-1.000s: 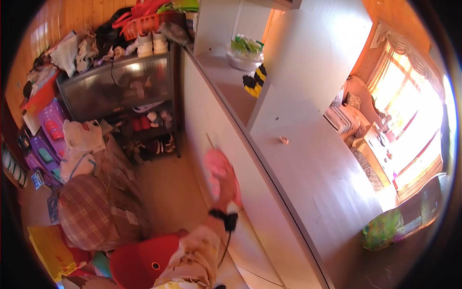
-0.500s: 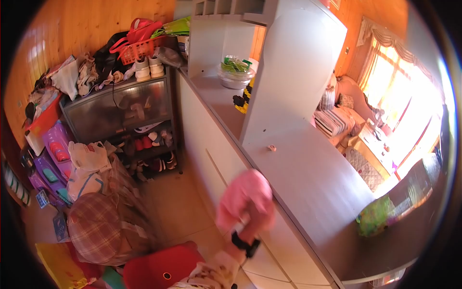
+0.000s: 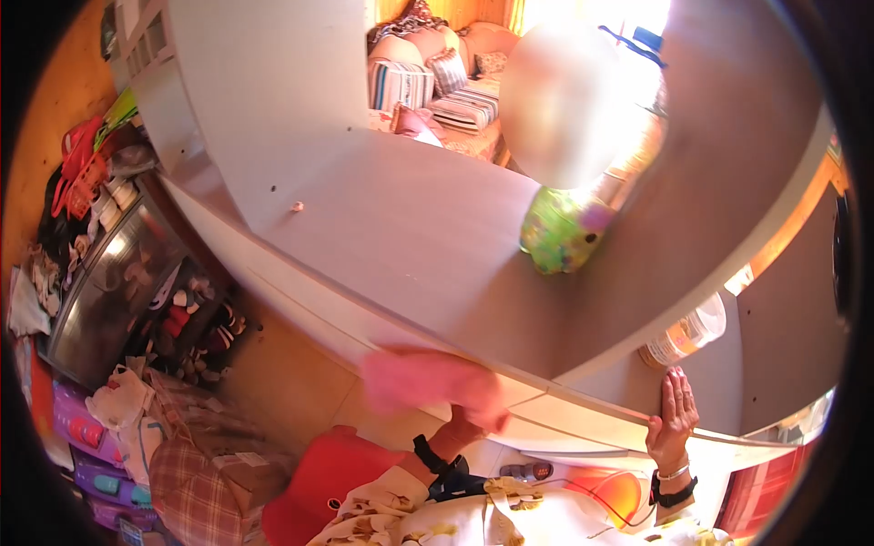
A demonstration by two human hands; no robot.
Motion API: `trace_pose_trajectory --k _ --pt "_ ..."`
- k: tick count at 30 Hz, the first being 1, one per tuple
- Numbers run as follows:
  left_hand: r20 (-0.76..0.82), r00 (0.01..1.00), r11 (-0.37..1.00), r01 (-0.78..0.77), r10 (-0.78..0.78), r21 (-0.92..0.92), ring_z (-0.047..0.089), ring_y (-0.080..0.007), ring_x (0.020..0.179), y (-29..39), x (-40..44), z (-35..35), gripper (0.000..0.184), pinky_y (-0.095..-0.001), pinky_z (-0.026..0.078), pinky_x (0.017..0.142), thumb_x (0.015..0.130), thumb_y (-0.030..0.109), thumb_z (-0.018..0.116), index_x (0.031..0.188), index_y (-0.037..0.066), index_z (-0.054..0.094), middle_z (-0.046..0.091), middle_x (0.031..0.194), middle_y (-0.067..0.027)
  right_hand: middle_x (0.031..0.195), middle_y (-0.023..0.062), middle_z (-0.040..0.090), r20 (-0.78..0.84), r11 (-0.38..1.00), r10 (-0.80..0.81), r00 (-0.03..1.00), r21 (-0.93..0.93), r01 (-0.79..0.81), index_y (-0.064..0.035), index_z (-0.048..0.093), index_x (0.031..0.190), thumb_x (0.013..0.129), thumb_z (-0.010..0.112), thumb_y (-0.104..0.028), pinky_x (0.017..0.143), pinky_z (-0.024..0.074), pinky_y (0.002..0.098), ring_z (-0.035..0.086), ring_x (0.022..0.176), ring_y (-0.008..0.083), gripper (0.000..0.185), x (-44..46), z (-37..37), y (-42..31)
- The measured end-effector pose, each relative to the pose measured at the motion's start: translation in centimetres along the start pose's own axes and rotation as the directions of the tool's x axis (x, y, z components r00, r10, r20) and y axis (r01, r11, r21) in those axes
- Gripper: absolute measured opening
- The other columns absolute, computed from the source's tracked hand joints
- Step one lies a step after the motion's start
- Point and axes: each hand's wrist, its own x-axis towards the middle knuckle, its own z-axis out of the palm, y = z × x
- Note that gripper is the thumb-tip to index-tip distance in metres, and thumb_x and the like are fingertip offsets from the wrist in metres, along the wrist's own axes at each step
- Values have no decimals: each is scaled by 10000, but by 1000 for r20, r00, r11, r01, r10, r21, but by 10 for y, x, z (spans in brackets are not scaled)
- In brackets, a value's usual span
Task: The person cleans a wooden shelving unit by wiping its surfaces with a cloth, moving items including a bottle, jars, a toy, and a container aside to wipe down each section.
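Note:
My left hand [image 3: 464, 426] is closed on a crumpled pink cloth [image 3: 437, 378], blurred by motion, against the front edge of the grey counter [image 3: 401, 237]. A black band circles that wrist. Further right, my right hand [image 3: 672, 419] lies with its fingers stretched out on the counter edge, empty, beside a clear jar with a label [image 3: 685, 332]. It wears a bracelet and a black band. A green patterned bag [image 3: 560, 232] sits on the counter against the curved panel, under a pale blurred shape. A tiny pinkish item [image 3: 297, 207] lies further left.
At the left stand a shoe rack [image 3: 118, 291] loaded with things, purple boxes [image 3: 86, 428] and a plaid-covered bundle [image 3: 196, 482]. A red object [image 3: 319, 473] is near my left arm. An orange-red basin [image 3: 605, 496] sits below. A sofa [image 3: 464, 100] shows beyond.
The view has swung right. The pink cloth in my left hand has moved right along the counter front, up and then along its edge. My right hand and the jar have come into view.

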Motion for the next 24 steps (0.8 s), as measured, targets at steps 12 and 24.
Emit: trace_pose_trajectory --k 12,24 --pt "-81 946 895 266 -313 -358 562 -222 882 -23 103 -94 296 -351 447 830 825 306 630 1000 80 553 580 929 -77 1104 237 595 -141 988 7 990 156 16 89 577 1043 934 446 -368 932 446 503 555 1073 426 488 1 -1 4" --pt "-71 976 911 166 -207 -378 577 -271 877 -26 155 -146 388 -368 461 830 811 237 651 1121 45 520 572 1010 -133 1281 260 479 -417 938 245 875 330 -106 28 427 1285 767 708 -447 915 456 436 522 1119 408 757 27 -25 7"
